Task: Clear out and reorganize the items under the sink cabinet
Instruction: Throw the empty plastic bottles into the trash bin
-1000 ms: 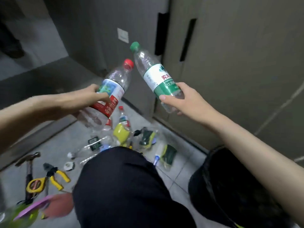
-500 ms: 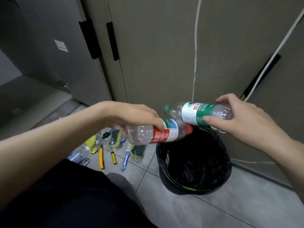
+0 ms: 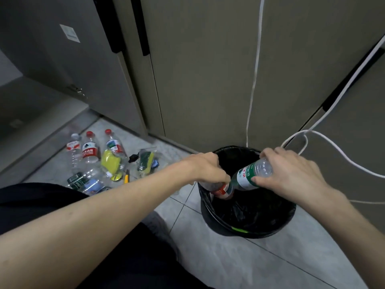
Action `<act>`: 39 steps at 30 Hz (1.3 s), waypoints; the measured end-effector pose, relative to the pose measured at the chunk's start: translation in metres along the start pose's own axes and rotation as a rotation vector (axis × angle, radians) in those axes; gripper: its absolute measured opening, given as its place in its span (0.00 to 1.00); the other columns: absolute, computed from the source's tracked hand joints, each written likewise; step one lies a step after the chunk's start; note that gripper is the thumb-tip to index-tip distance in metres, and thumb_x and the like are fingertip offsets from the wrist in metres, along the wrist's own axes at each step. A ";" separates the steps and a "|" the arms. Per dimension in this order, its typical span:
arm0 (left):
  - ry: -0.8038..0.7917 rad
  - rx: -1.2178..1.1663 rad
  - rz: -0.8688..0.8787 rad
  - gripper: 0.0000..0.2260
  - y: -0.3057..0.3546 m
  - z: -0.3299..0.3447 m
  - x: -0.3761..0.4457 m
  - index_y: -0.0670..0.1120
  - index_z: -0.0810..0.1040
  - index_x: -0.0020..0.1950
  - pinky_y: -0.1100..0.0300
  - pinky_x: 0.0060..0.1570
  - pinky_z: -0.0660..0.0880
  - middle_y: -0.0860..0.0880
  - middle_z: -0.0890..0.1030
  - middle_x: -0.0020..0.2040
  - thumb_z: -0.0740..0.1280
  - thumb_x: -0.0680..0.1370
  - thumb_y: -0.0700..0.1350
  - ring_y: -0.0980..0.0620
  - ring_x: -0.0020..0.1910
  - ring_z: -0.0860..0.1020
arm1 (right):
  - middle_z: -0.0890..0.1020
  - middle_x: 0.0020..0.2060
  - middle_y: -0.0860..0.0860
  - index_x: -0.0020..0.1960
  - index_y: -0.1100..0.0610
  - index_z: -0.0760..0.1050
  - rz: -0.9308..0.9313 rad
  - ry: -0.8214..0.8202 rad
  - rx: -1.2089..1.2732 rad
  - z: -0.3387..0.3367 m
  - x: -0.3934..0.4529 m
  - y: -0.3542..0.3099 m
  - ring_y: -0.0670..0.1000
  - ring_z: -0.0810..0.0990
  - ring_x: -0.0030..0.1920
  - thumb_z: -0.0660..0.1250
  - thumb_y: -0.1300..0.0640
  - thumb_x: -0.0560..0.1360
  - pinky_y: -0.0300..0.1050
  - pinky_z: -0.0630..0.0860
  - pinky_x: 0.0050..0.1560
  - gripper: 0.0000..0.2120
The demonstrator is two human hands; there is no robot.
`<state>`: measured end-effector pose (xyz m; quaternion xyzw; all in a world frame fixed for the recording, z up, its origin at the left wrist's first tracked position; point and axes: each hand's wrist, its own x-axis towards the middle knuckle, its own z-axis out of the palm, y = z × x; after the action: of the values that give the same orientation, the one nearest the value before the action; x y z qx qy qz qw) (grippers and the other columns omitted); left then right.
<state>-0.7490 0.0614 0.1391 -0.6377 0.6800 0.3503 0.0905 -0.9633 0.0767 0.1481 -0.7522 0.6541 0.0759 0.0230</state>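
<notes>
A black bin [image 3: 248,228] lined with a black bag stands on the tiled floor by the cabinet doors. My left hand [image 3: 208,168] grips a red-labelled plastic bottle [image 3: 220,189], tipped neck-down over the bin's left rim. My right hand [image 3: 291,176] holds a green-labelled plastic bottle [image 3: 250,176] by its base, its neck angled down into the bin's mouth. The two bottle necks meet inside the opening, and both caps are hidden.
Empty bottles [image 3: 90,150] with red caps, a yellow cloth [image 3: 110,162], a bagged sponge [image 3: 145,161] and small tools lie on the floor to the left. White cables [image 3: 253,80] hang down the closed cabinet doors [image 3: 204,69]. My dark-clothed knee fills the lower left.
Both hands have dropped and tipped their bottles from level above the bin down into its mouth. The view has swung further right toward the bin.
</notes>
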 end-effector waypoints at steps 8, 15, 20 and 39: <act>0.116 -0.003 -0.007 0.20 -0.039 -0.039 -0.006 0.48 0.81 0.47 0.60 0.36 0.74 0.50 0.83 0.37 0.62 0.72 0.63 0.48 0.39 0.83 | 0.77 0.62 0.44 0.65 0.42 0.71 -0.182 -0.141 0.173 0.002 0.031 -0.062 0.55 0.77 0.63 0.65 0.34 0.72 0.51 0.73 0.52 0.24; 0.359 0.003 -0.254 0.18 -0.188 -0.136 -0.056 0.45 0.82 0.41 0.59 0.34 0.79 0.50 0.83 0.29 0.61 0.71 0.57 0.50 0.29 0.83 | 0.81 0.49 0.40 0.56 0.39 0.75 -0.428 -0.133 0.289 -0.029 0.073 -0.182 0.54 0.80 0.53 0.63 0.35 0.72 0.48 0.74 0.47 0.16; 0.426 -0.138 -0.483 0.14 -0.324 -0.143 -0.099 0.46 0.79 0.41 0.64 0.24 0.73 0.49 0.83 0.31 0.64 0.77 0.55 0.52 0.27 0.81 | 0.83 0.50 0.45 0.52 0.42 0.78 -0.550 -0.267 0.317 -0.017 0.107 -0.295 0.55 0.81 0.52 0.65 0.39 0.73 0.50 0.78 0.52 0.12; 0.101 0.030 -0.467 0.26 -0.597 0.044 0.007 0.46 0.63 0.74 0.53 0.51 0.69 0.43 0.70 0.68 0.67 0.78 0.44 0.43 0.65 0.71 | 0.76 0.63 0.51 0.68 0.52 0.72 -0.961 -0.480 0.082 0.191 0.181 -0.560 0.54 0.73 0.63 0.68 0.51 0.76 0.50 0.73 0.60 0.21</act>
<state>-0.2085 0.1172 -0.1132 -0.7930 0.5229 0.2774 0.1443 -0.4018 0.0048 -0.1026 -0.9268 0.2148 0.2011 0.2335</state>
